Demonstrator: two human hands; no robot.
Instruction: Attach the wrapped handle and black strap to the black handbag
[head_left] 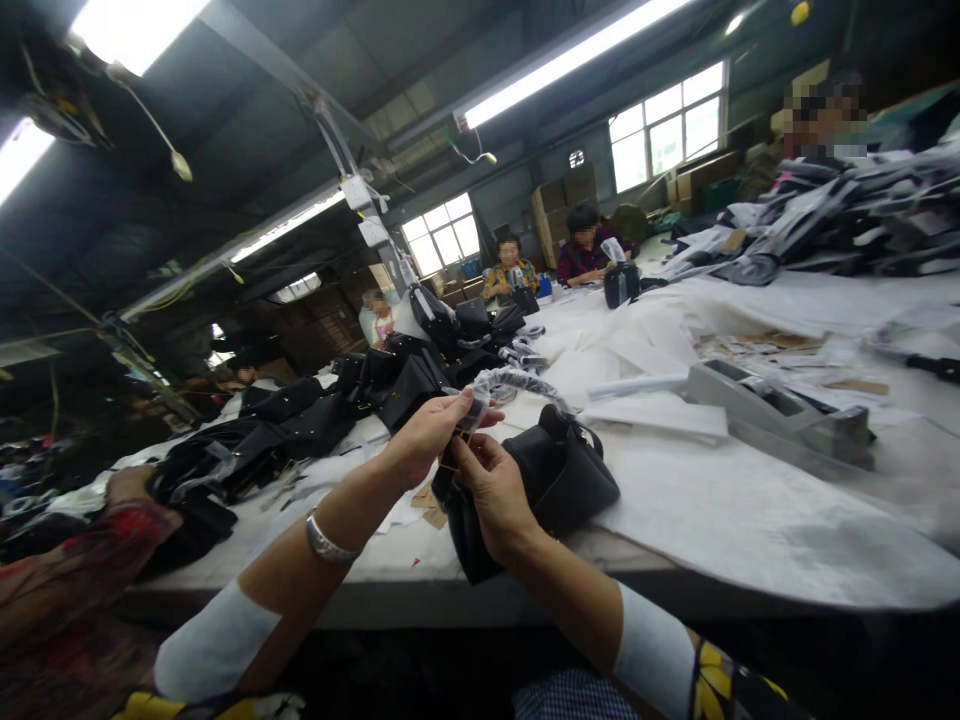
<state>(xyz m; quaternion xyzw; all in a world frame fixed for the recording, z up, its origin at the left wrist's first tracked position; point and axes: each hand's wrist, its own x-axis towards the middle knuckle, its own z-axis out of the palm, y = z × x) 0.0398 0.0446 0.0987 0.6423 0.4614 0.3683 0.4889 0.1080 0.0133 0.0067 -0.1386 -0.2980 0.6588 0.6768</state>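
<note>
A black handbag (559, 480) lies at the near edge of the long white table (750, 510). Its handle (517, 383) is wrapped in clear plastic film. My left hand (427, 435), a silver bracelet on its wrist, pinches the end of that wrapped handle between thumb and fingers. My right hand (496, 492) rests against the bag's left side and grips it by the metal fitting where the handle joins. Both forearms reach in from the bottom of the view.
A heap of black bags (360, 395) covers the table's left side. A grey tape dispenser (780, 405) stands to the right, beside white paper sheets. Piled wrapped goods (840, 215) lie at far right. Several people sit at the far end; another person's arm (127, 485) is at left.
</note>
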